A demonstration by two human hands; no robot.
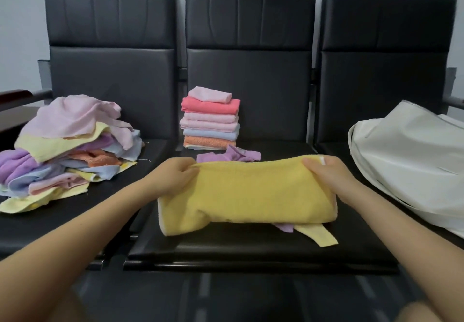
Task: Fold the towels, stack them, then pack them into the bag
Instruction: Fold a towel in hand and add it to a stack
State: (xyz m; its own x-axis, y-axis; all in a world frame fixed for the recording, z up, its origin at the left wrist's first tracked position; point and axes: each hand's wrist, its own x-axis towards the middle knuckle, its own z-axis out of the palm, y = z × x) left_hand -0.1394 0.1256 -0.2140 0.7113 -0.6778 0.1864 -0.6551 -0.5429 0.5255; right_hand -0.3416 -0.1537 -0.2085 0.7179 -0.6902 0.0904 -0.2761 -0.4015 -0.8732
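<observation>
A yellow towel (247, 193) lies half folded on the middle seat, its far edge raised. My left hand (173, 176) grips its far left corner and my right hand (326, 176) grips its far right corner. Behind it a neat stack of folded towels (211, 120) in pink, coral, blue and orange stands at the back of the same seat. A loose heap of unfolded towels (67, 150) covers the left seat. A white bag (411, 160) lies slumped on the right seat.
A small crumpled purple cloth (231, 156) lies between the stack and the yellow towel, and a purple scrap (283, 226) shows under the towel's near edge. Three black padded chairs (113, 75) stand side by side against a pale wall.
</observation>
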